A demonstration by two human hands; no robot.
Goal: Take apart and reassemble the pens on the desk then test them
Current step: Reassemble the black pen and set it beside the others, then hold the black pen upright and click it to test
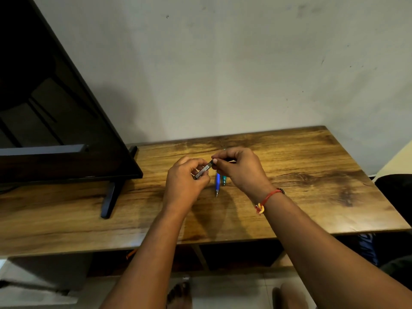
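Observation:
Both hands hold a dark pen (204, 171) with a white label above the wooden desk (301, 175). My left hand (186, 181) grips its lower end with curled fingers. My right hand (239, 168) pinches its upper end between thumb and fingers. Under the hands a blue pen (217, 182) lies on the desk, tip toward me. A teal pen (224, 179) lies right beside it, partly hidden by my right hand.
A black monitor (55, 108) on a stand (110, 197) fills the left of the desk. A plain wall rises behind the desk. The desk's front edge runs below my forearms; bare feet show on the floor.

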